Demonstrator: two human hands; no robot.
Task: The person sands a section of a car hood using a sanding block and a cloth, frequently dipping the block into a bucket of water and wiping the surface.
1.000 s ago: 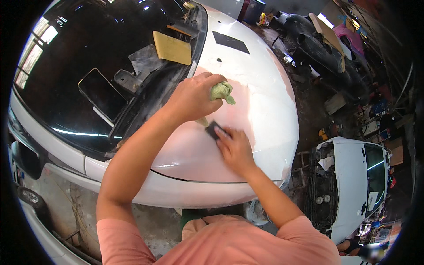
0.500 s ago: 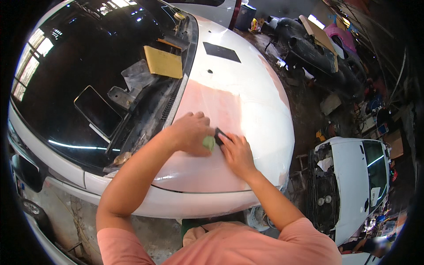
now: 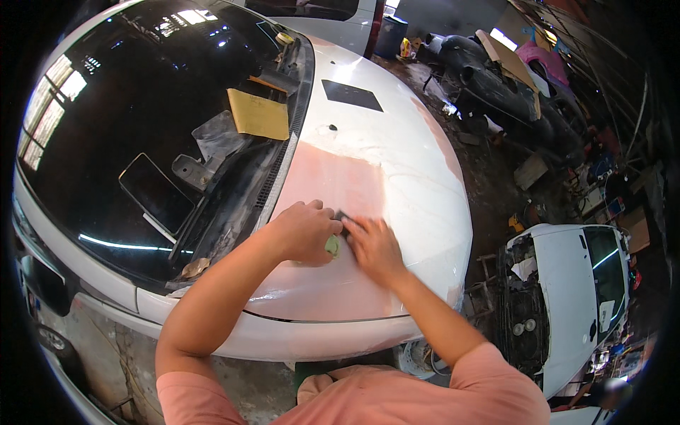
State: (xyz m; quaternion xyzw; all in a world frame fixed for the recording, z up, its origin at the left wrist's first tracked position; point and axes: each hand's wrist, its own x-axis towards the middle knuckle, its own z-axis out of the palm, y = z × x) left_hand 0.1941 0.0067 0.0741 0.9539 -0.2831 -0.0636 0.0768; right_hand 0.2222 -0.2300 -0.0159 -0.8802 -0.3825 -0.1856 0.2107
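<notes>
My left hand (image 3: pixel 304 230) is low over the pink-filled patch (image 3: pixel 347 177) of a white car hood (image 3: pixel 425 248), closed on a crumpled pale green cloth (image 3: pixel 332 247). Just beside it my right hand (image 3: pixel 375 248) presses a small dark pad (image 3: pixel 343 219) against the hood, fingertips on the pad; much of the pad is hidden by the fingers. A black rectangular sheet (image 3: pixel 352 95) lies farther up the hood.
On the dark windscreen (image 3: pixel 113 120) and its base rest a yellow sheet (image 3: pixel 257 115), a phone (image 3: pixel 156 193) and grey scraps (image 3: pixel 212 134). Black car parts (image 3: pixel 489 85) are piled at upper right. Another white car (image 3: pixel 567 297) stands right, a bucket (image 3: pixel 418 358) below.
My left hand has come down from above the patch to beside my right hand, the green cloth still in it. My right hand and dark pad have shifted slightly. The view has shifted a little.
</notes>
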